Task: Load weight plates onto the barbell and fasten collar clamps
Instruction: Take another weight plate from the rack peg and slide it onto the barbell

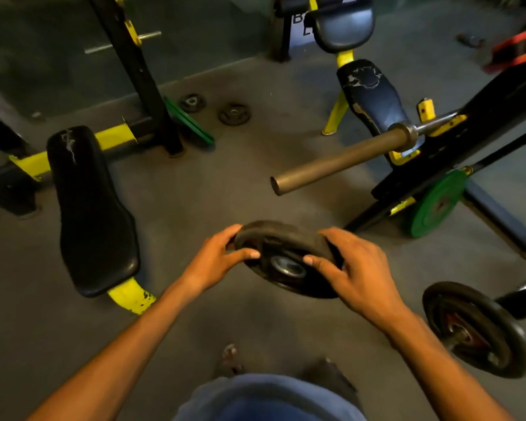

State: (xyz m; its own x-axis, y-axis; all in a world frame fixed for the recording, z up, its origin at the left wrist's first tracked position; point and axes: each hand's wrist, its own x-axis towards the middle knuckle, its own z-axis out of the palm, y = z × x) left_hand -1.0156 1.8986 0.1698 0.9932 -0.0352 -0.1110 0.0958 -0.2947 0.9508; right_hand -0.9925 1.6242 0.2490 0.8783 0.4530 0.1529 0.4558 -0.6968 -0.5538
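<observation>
The plate (286, 259) hangs tilted between 2 hands, hub bore facing up and toward the person; the left hand (216, 259) grips its left rim, thumb across the face; the right hand (351, 268) clasps the right rim likewise. Beyond the hands, up and right, the bare sleeve (340, 161) points back at them, well apart. A tilted bore would likely jam on the sleeve's end; a slipping grip would drop the plate toward the foot (231, 360) just below; no collar shows.
</observation>
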